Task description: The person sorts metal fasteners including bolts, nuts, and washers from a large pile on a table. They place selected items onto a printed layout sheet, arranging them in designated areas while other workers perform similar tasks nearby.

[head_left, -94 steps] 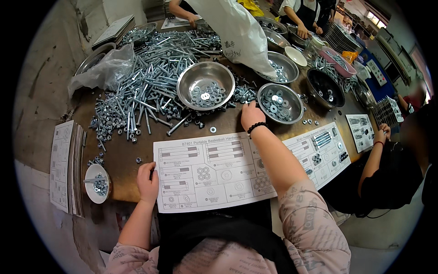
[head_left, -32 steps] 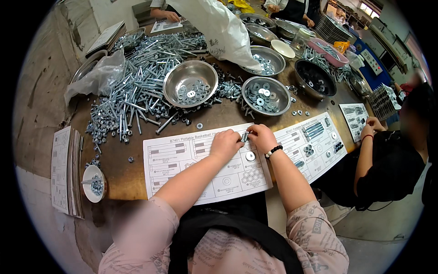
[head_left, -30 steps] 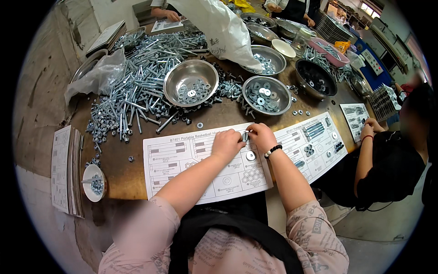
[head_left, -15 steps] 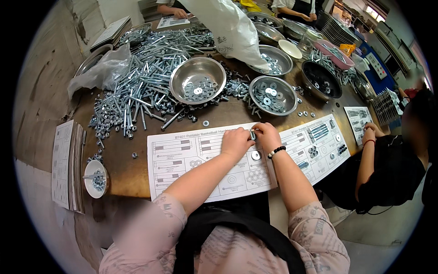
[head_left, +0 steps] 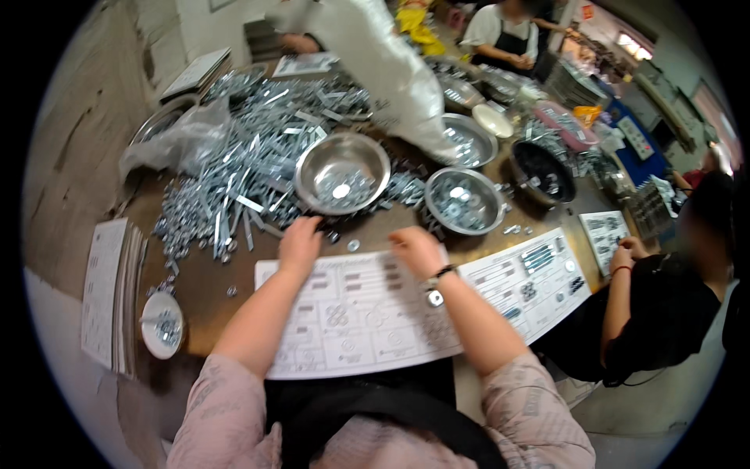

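My left hand (head_left: 300,248) reaches over the far left edge of a white printed sheet (head_left: 363,313), beside loose nuts (head_left: 333,236) at the foot of a big heap of bolts (head_left: 266,156). Motion smears its fingers. My right hand (head_left: 418,250), with a dark bead bracelet at the wrist, hovers by the sheet's far right edge, just short of a steel bowl of washers (head_left: 462,205). Its fingers are blurred too, and whether they hold anything is unclear. A large washer (head_left: 434,298) lies on the sheet by my right wrist. Between my hands sits a small washer (head_left: 353,245).
Another steel bowl of washers (head_left: 342,173) stands before the heap. A black bowl (head_left: 542,173) and a second printed sheet (head_left: 530,285) with bolts and nuts are at right, near a co-worker's hands (head_left: 625,254). A white bowl (head_left: 162,326) and stacked sheets (head_left: 109,297) stand left.
My hands were together at the sheet's far edge around a small metal part. They have parted: the left moved left toward the nuts, the right slightly left. The view has tilted up.
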A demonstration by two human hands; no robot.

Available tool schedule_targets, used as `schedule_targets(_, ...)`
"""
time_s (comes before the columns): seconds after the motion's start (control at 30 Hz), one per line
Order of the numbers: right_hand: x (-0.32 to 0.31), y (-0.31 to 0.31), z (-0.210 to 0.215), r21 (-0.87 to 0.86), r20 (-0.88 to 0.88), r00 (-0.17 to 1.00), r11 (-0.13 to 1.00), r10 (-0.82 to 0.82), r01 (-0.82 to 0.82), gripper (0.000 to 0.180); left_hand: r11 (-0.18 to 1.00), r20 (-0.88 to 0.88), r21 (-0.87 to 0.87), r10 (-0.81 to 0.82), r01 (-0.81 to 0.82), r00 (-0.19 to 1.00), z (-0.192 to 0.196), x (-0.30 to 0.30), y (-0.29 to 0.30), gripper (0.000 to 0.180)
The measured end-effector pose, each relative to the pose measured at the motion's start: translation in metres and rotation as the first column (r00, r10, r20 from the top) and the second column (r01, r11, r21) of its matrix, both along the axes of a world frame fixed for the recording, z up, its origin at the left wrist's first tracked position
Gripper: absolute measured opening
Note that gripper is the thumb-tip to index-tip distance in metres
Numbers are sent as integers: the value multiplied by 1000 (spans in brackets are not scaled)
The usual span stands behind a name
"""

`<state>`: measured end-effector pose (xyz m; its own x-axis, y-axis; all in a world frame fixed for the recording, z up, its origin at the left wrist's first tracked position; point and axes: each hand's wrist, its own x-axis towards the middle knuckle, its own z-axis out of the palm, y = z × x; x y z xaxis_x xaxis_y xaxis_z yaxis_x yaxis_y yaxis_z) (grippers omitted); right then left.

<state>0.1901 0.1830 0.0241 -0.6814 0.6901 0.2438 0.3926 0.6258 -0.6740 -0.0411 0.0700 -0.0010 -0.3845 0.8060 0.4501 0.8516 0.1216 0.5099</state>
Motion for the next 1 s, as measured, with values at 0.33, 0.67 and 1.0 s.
schedule_targets(0.33, -126, -13, -28, -10, 263, 964, 999, -43, 47, 17, 936, -110, -326, 100, -131, 989, 8, -17, 8, 15)
schedule_targets(0.67, -144, -32, -34, 78, 260, 965, 996, 29, -51, 11, 908, -127, -408, 44, -93, 991, 11, -11, 4, 23)
schedule_targets(1.0, -121, -24, -24, 170, 351, 932, 973, 90, -158, 14, 895, -135, -444, -17, -45, 991, 17, -9, 6, 24)
